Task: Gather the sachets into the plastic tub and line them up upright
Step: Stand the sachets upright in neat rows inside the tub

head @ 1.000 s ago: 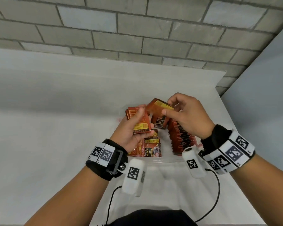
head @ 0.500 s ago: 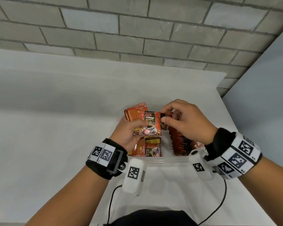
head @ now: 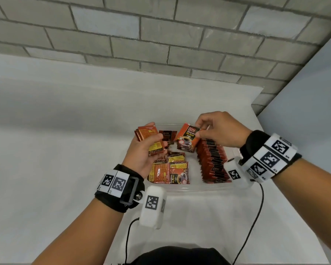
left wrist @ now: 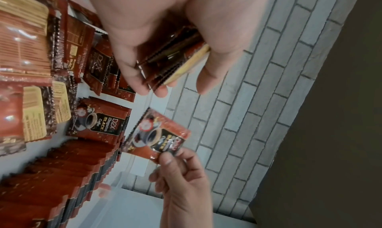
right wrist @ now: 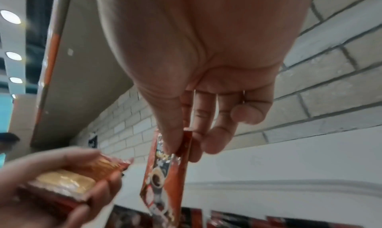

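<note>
A single sachet (head: pixel 186 138) is pinched by its top edge in the right hand (head: pixel 218 130) above the tub (head: pixel 189 188); a stack (head: pixel 149 138) is gripped in the left hand (head: pixel 143 153). It is best lowered upright against the row (head: pixel 212 161), face matched.

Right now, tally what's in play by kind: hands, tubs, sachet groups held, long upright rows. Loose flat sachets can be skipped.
Hands: 2 (left hand, right hand)
Plastic tub: 1
Single sachet, pinched in the right: 1
Sachet stack, gripped in the left: 1
Upright sachet row: 1
Total: 6
</note>
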Action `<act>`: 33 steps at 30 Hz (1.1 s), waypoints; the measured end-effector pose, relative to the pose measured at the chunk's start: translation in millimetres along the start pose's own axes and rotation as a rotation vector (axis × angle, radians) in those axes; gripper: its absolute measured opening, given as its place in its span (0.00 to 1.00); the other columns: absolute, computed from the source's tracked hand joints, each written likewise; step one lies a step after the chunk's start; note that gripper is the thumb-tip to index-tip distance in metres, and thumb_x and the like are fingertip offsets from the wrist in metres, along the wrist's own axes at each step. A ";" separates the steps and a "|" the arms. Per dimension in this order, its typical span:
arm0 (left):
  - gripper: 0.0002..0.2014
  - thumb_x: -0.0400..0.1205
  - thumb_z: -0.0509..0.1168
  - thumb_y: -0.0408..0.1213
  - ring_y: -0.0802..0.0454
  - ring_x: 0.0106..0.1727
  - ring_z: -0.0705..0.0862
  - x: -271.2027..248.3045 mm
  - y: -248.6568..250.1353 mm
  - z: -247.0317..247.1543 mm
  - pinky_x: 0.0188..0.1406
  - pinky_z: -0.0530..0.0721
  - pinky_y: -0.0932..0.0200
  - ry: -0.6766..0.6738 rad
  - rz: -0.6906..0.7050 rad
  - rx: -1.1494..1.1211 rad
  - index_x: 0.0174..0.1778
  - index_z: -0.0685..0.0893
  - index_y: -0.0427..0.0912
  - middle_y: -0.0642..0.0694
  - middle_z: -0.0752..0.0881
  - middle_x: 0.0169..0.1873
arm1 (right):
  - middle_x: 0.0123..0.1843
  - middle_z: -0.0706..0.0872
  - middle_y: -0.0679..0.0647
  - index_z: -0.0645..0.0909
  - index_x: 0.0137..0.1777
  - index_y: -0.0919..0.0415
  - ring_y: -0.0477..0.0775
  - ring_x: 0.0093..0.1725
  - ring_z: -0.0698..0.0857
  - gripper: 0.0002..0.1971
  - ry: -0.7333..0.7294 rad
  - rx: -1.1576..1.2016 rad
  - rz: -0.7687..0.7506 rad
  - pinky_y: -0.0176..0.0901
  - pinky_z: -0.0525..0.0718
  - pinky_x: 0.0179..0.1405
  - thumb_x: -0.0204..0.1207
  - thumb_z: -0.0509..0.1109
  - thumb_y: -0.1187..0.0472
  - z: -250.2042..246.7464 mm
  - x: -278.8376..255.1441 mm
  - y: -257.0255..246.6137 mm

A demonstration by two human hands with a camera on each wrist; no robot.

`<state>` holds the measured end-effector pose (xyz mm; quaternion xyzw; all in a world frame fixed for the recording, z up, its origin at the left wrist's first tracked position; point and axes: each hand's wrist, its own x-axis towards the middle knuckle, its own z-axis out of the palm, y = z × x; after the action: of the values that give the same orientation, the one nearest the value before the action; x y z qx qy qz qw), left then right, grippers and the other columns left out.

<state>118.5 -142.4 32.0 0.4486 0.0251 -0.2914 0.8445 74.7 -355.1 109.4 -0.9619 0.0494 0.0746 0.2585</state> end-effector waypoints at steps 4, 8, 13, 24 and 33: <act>0.28 0.67 0.72 0.34 0.48 0.41 0.87 -1.1 0.8 -1.9 0.46 0.86 0.49 -0.032 0.005 0.003 0.65 0.79 0.48 0.44 0.85 0.43 | 0.44 0.84 0.51 0.82 0.49 0.56 0.51 0.44 0.81 0.07 -0.082 -0.195 0.093 0.39 0.75 0.40 0.74 0.75 0.58 10.3 20.2 13.9; 0.29 0.66 0.72 0.34 0.47 0.41 0.88 0.8 0.9 -1.8 0.49 0.85 0.47 -0.025 -0.007 0.005 0.66 0.80 0.48 0.44 0.86 0.41 | 0.45 0.83 0.52 0.82 0.50 0.59 0.53 0.43 0.81 0.07 -0.165 -0.349 0.123 0.41 0.77 0.42 0.74 0.74 0.59 23.1 37.1 18.2; 0.28 0.66 0.72 0.35 0.47 0.41 0.88 2.1 2.1 -4.0 0.50 0.85 0.47 -0.029 -0.011 -0.013 0.64 0.80 0.49 0.44 0.86 0.42 | 0.45 0.85 0.52 0.79 0.44 0.55 0.53 0.43 0.81 0.06 -0.233 -0.444 0.116 0.41 0.77 0.41 0.74 0.74 0.58 33.3 50.3 19.0; 0.28 0.66 0.72 0.35 0.47 0.42 0.88 2.8 2.1 -4.4 0.49 0.86 0.47 -0.033 -0.023 -0.016 0.64 0.80 0.49 0.44 0.87 0.41 | 0.40 0.79 0.53 0.77 0.41 0.58 0.55 0.40 0.80 0.05 -0.254 -0.657 0.088 0.38 0.69 0.26 0.76 0.70 0.59 41.5 56.5 21.5; 0.29 0.65 0.72 0.36 0.47 0.40 0.88 2.2 2.9 -4.5 0.47 0.86 0.48 -0.042 -0.016 -0.013 0.65 0.80 0.48 0.44 0.87 0.41 | 0.42 0.81 0.55 0.79 0.45 0.60 0.56 0.39 0.80 0.06 -0.240 -0.713 0.046 0.37 0.68 0.25 0.77 0.68 0.58 46.8 59.0 21.5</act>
<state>122.8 -138.7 30.8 0.4368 0.0128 -0.3073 0.8454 124.4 -353.4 48.9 -0.9745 0.0110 0.2051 -0.0905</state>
